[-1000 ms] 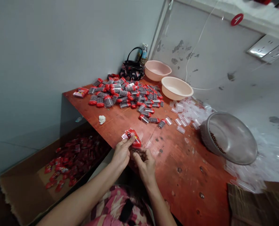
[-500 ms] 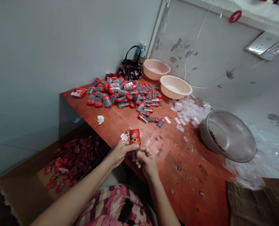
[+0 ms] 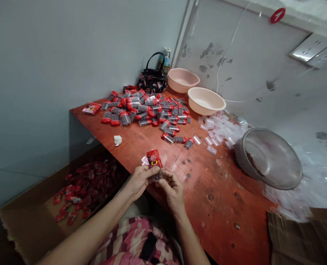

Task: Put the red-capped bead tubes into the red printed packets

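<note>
Presently: left hand (image 3: 139,180), right hand (image 3: 174,189), fingers pinching red-topped clear packet (image 3: 154,158); seemingly done, red-capped dark-filled tubes (image 3: 144,109), bench (image 3: 221,224), far corner; clear tubes (image 3: 220,130) remain.

Your right hand (image 3: 175,189) has bare red tabletop (image 3: 204,213) out to the gray bowl (image 3: 276,154), which blocks you farther right. Ahead, red-capped containers (image 3: 144,109) and loose clear tubes (image 3: 220,129) bar your way; forward-left, dodge the crumpled white wad (image 3: 117,140).
</note>
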Action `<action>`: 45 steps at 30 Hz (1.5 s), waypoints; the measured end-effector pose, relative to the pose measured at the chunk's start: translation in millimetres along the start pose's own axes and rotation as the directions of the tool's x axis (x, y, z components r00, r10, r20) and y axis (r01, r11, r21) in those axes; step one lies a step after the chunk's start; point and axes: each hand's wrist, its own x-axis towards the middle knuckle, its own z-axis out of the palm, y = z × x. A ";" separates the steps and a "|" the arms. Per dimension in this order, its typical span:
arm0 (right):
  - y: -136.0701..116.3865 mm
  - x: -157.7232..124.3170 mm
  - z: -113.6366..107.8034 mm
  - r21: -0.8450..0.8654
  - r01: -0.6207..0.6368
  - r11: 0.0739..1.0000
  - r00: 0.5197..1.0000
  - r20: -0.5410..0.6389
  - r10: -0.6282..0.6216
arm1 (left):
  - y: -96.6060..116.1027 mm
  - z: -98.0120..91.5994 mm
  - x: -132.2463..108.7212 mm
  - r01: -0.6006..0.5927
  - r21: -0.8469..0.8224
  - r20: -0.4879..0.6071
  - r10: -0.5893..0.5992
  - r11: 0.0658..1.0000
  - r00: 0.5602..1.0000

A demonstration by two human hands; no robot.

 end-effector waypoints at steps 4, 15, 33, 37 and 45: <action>1.2 6.4 7.6 0.039 -0.018 0.999 0.998 -0.054 0.020 | -1.8 -1.3 -10.3 0.044 0.000 0.050 -0.044 0.999 0.998; -2.5 14.1 6.7 -0.100 -0.037 0.994 0.999 -0.007 0.037 | 17.0 -49.1 -41.8 -0.284 0.086 -0.428 0.293 0.955 0.855; 0.0 44.4 12.0 -0.111 0.018 0.994 0.999 -0.035 -0.021 | 15.3 -20.0 21.7 -0.418 0.660 -0.102 0.625 0.625 0.774; -3.8 59.6 18.4 0.015 0.007 1.000 0.999 -0.044 -0.007 | 17.4 -7.7 5.0 -0.413 0.560 -0.121 0.564 0.718 0.817; -29.7 64.4 1.0 -0.212 -0.068 0.975 0.946 0.297 0.130 | 22.3 -16.4 5.5 -0.028 0.421 -0.056 0.057 0.906 0.997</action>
